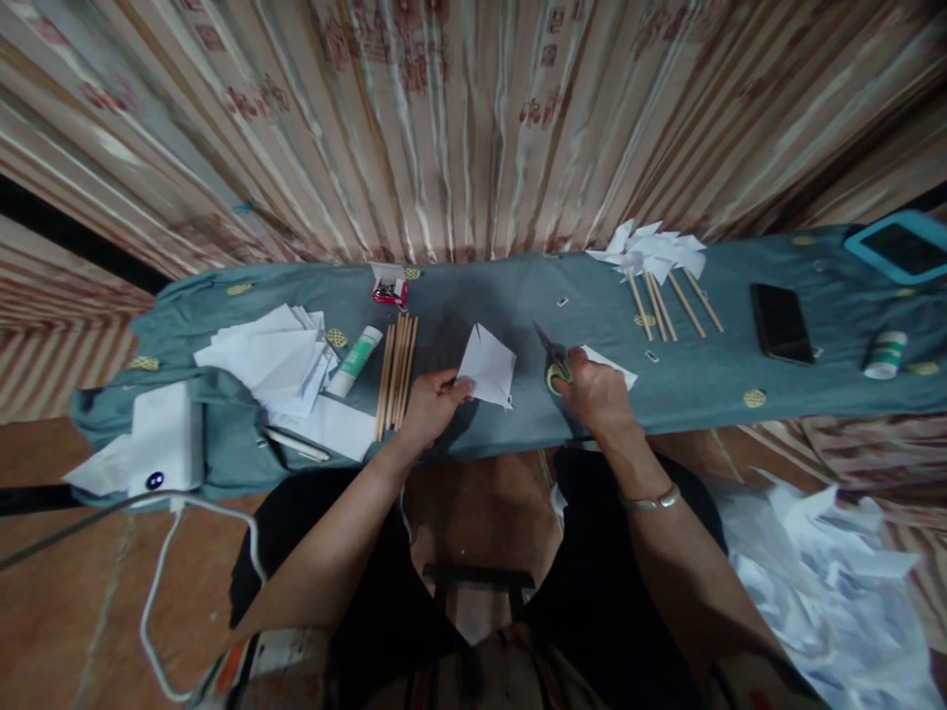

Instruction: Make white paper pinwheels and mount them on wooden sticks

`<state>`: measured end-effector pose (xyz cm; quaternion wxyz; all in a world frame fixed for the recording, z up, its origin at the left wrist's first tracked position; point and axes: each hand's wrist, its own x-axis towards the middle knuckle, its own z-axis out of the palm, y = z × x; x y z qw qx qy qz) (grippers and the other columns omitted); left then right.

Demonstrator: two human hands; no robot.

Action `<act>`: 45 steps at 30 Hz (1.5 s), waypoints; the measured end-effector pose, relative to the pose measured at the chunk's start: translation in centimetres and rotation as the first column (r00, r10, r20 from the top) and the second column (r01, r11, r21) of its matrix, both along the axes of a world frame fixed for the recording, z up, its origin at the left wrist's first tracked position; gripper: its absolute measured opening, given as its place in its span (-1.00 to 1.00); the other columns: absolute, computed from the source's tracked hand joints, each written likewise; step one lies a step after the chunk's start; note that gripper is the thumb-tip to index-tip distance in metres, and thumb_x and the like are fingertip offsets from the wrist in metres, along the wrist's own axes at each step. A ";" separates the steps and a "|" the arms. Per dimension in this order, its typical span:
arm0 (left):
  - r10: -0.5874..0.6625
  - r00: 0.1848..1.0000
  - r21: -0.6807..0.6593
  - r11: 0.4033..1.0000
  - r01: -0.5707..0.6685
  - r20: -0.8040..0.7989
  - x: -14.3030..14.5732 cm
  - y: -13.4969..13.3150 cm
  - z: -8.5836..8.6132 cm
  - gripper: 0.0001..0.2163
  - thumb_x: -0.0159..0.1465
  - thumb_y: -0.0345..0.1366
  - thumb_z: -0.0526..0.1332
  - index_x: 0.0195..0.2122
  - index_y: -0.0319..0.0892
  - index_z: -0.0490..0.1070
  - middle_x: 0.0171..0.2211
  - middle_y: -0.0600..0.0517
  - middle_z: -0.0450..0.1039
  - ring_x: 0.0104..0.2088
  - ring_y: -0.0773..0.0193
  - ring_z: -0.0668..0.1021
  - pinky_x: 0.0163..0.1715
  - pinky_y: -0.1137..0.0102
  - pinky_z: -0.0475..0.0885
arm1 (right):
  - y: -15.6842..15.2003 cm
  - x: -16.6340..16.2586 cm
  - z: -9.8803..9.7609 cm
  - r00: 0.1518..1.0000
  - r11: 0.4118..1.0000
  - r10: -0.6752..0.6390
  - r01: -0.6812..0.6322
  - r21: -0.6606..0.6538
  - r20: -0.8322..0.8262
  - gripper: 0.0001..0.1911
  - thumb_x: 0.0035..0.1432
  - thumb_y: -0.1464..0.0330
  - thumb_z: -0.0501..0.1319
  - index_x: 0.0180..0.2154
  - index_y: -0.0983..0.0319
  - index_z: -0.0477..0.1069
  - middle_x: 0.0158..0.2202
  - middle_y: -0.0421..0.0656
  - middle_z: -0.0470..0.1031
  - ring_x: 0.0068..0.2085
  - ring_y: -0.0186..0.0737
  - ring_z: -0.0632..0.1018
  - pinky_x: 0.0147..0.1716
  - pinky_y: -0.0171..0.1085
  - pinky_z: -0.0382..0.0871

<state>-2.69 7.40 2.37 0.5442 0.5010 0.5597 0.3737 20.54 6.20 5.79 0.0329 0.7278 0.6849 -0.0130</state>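
Note:
My left hand pinches the lower corner of a folded white paper square, which stands lifted off the blue-grey cloth. My right hand is closed around the green handles of a pair of scissors, blades pointing up and left toward the paper. A scrap of white paper lies just right of that hand. A row of wooden sticks lies left of my left hand.
A stack of white paper and a glue tube lie at the left, with a small red box behind. Finished paper pinwheels on sticks, a black phone, a glue stick and a tablet sit to the right. Paper scraps cover the floor.

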 end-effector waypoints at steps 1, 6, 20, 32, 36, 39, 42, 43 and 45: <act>-0.011 1.000 0.005 1.000 0.011 0.026 -0.1 0.0 0.0 -0.84 0.06 -0.25 0.29 -0.41 -0.24 0.56 -0.54 0.09 0.52 -0.48 0.30 0.52 -0.39 0.44 0.40 | 0.0 0.0 0.0 1.000 1.000 0.000 0.000 0.005 0.002 -0.63 0.26 0.30 0.19 0.02 0.41 0.38 -0.29 0.15 0.63 -0.20 0.09 0.65 -0.26 -0.20 0.37; -0.037 0.997 0.050 0.998 0.034 0.070 -0.6 -0.1 -0.5 -0.55 -0.01 -0.37 0.34 -0.04 -0.27 0.52 -0.33 0.03 0.61 -0.35 0.24 0.60 -0.26 0.39 0.48 | -0.2 0.1 0.0 1.000 1.000 0.011 -0.011 0.009 0.023 -0.70 0.25 0.33 0.19 -0.05 0.37 0.45 -0.28 0.13 0.62 -0.22 0.05 0.64 -0.26 -0.20 0.37; -0.074 0.963 0.172 0.978 0.121 -0.260 -4.0 -1.0 -0.4 -0.59 0.15 -0.38 0.31 0.06 -0.19 0.48 -0.27 -0.01 0.64 -0.46 0.28 0.62 -0.29 0.36 0.54 | -0.6 0.4 -0.3 0.997 1.000 0.024 -0.025 0.011 0.072 -0.73 0.28 0.32 0.16 -0.10 0.32 0.53 -0.29 0.11 0.62 -0.23 0.04 0.61 -0.31 -0.19 0.31; 0.020 0.933 0.254 0.964 0.076 -0.358 -6.1 -2.5 0.4 -0.79 0.20 -0.36 0.26 -0.16 -0.18 0.61 -0.40 0.00 0.62 -0.43 0.26 0.59 -0.34 0.41 0.47 | -0.6 0.6 -1.1 0.996 0.993 0.053 -0.060 0.101 0.070 -0.72 0.26 0.29 0.16 -0.14 0.30 0.56 -0.36 0.07 0.60 -0.32 -0.03 0.58 -0.36 -0.21 0.28; 0.080 0.920 0.314 0.948 0.049 -0.384 -7.1 -2.6 0.4 -0.83 0.21 -0.39 0.24 -0.23 -0.17 0.62 -0.32 -0.04 0.63 -0.36 0.25 0.59 -0.30 0.40 0.46 | -0.6 -0.1 -0.6 0.996 0.992 0.055 -0.062 0.113 0.063 -0.68 0.29 0.28 0.11 -0.14 0.33 0.56 -0.34 0.10 0.61 -0.30 -0.01 0.59 -0.37 -0.22 0.28; 0.107 0.914 0.353 0.935 0.041 -0.391 -8.0 -2.7 0.6 -0.84 0.22 -0.37 0.23 -0.27 -0.18 0.62 -0.32 -0.05 0.61 -0.35 0.24 0.59 -0.29 0.39 0.46 | -0.5 -0.6 -0.4 0.995 0.991 0.076 -0.083 0.107 0.068 -0.66 0.31 0.30 0.08 -0.10 0.35 0.56 -0.32 0.10 0.62 -0.30 -0.01 0.60 -0.37 -0.21 0.29; 0.152 0.901 0.394 0.919 0.023 -0.407 -9.2 -2.6 0.9 -0.84 0.24 -0.34 0.22 -0.27 -0.19 0.61 -0.33 -0.05 0.58 -0.32 0.23 0.59 -0.25 0.38 0.48 | -0.4 -0.8 -0.6 0.994 0.987 0.096 -0.103 0.123 0.059 -0.66 0.30 0.31 0.10 -0.08 0.35 0.55 -0.31 0.10 0.63 -0.31 -0.02 0.60 -0.37 -0.21 0.31; 0.175 0.891 0.409 0.912 0.014 -0.419 -9.7 -2.5 0.9 -0.83 0.25 -0.33 0.21 -0.25 -0.19 0.60 -0.31 -0.05 0.58 -0.31 0.23 0.58 -0.23 0.37 0.48 | -0.3 -0.9 -0.7 0.993 0.985 0.104 -0.110 0.133 0.056 -0.65 0.29 0.30 0.10 -0.08 0.36 0.55 -0.32 0.10 0.62 -0.32 -0.01 0.60 -0.37 -0.20 0.31; 0.245 0.849 0.455 0.890 -0.006 -0.467 -10.7 -2.2 0.9 -0.80 0.27 -0.32 0.19 -0.17 -0.19 0.58 -0.23 -0.07 0.56 -0.26 0.21 0.58 -0.16 0.32 0.50 | -0.1 -1.0 -1.1 0.992 0.980 0.112 -0.119 0.162 0.049 -0.65 0.27 0.28 0.11 -0.10 0.36 0.55 -0.35 0.11 0.62 -0.32 0.00 0.59 -0.36 -0.18 0.33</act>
